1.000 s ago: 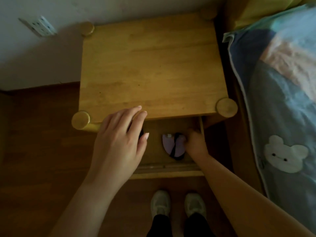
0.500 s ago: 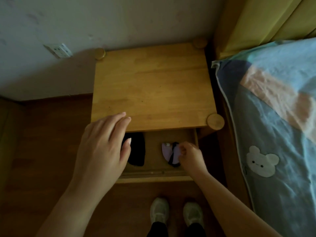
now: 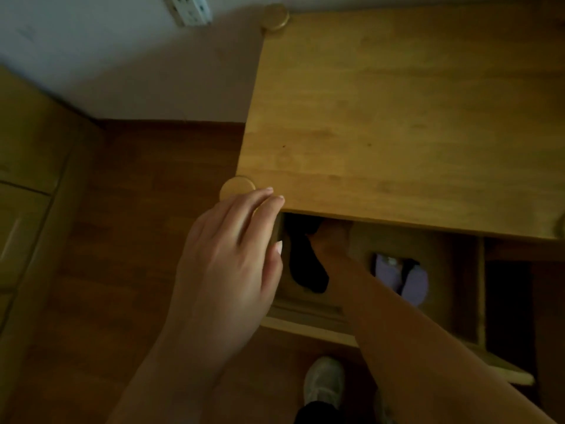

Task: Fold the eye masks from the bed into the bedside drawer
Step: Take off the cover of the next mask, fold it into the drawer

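The bedside drawer [image 3: 305, 313] stands pulled open under the wooden nightstand top [image 3: 397, 117]. A folded black eye mask [image 3: 305, 270] lies in its left part, and a folded lilac eye mask with a black strap [image 3: 412, 283] lies in its right part. My right hand [image 3: 331, 240] reaches into the drawer and rests against the upper end of the black mask; its fingers are lost in shadow under the tabletop. My left hand [image 3: 226, 264] hovers above the drawer's left corner, fingers loosely spread, holding nothing.
A round wooden post cap [image 3: 237, 186] sits at the nightstand's near left corner. A wall socket [image 3: 189, 9] is at the top left. Pale cabinet fronts [image 3: 27, 179] line the left, above a dark wood floor [image 3: 137, 209]. My shoe [image 3: 324, 384] is below the drawer.
My right hand left the lilac mask and moved left to the black mask. The view swung left and closer, so the bed is out of frame. The left hand stays over the drawer's left corner.
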